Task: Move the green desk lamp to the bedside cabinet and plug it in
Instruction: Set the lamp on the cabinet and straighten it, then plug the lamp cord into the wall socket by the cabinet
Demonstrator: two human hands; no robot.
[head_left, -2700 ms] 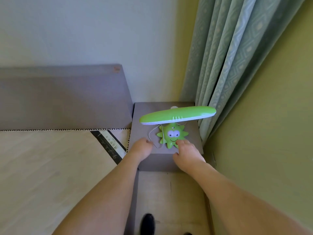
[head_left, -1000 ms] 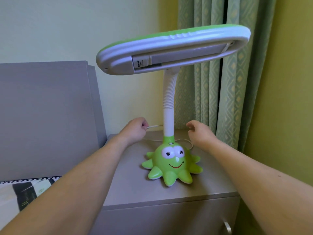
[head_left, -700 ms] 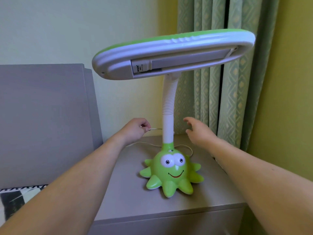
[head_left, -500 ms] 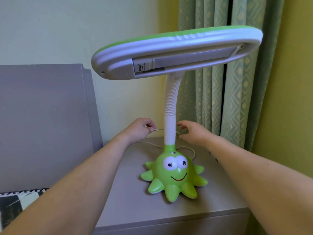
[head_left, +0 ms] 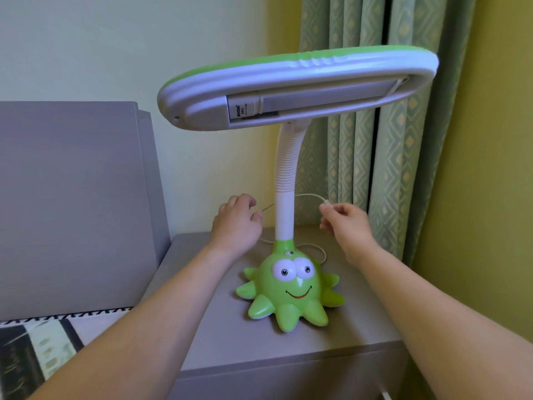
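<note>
Two hands are raised behind the green desk lamp (head_left: 290, 287), one on each side of its white gooseneck (head_left: 286, 194), and a thin white cord (head_left: 310, 195) runs between them behind the neck. Left of the cabinet stands a grey headboard (head_left: 72, 203). Next comes the left hand (head_left: 236, 223), fingers curled shut, pinching the cord where it comes out taut toward the neck. The lamp stands upright on the grey bedside cabinet (head_left: 230, 336), its octopus-shaped base toward the front edge and its long head (head_left: 297, 88) stretched left to right overhead. Right of the neck, the right hand (head_left: 346, 223) is closed on the cord's small end piece. More cord lies looped on the cabinet top behind the base. Patterned curtains (head_left: 403, 168) hang at the far right. No socket is visible, so which way the plug must travel cannot be told; the right hand holds the free end and is probably the one to carry it.
</note>
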